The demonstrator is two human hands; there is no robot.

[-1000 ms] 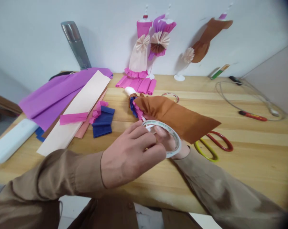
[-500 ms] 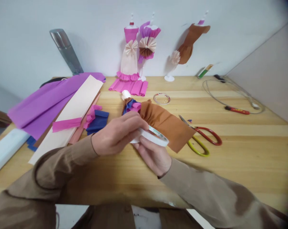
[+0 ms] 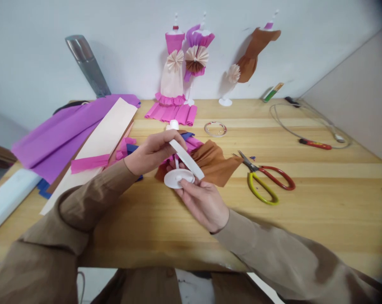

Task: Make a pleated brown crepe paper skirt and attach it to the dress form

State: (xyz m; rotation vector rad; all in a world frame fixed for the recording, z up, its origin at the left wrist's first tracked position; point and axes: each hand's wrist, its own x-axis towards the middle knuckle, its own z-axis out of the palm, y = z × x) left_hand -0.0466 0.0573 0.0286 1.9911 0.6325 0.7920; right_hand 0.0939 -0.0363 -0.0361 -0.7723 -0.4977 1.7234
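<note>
My left hand [image 3: 154, 152] pinches a roll of white tape [image 3: 187, 159], which stands tilted on edge. Below and beside the roll, my right hand [image 3: 205, 206] grips the round white base of a small dress-form stand [image 3: 172, 180], thumb on its underside. A thin white stem runs from the base toward the form, partly hidden behind my fingers. Brown crepe paper [image 3: 219, 160] spreads out behind my hands, with pink crepe paper [image 3: 194, 144] and some blue beside it. The white top of the form [image 3: 173, 125] shows beyond my left hand.
Scissors [image 3: 257, 169] with red and yellow handles lie right. Crepe paper sheets [image 3: 73, 135] cover the left side. Dressed mannequins [image 3: 172, 76] stand along the wall. Also there are a clear ring [image 3: 215, 129], a cable [image 3: 281, 124], a red-handled tool [image 3: 314, 144] and a grey bottle [image 3: 89, 67].
The tape roll has turned steeper in my left hand, and my right hand now grips the base, which has come into view. The brown paper has drawn left, off the scissors' handles, and bunched up.
</note>
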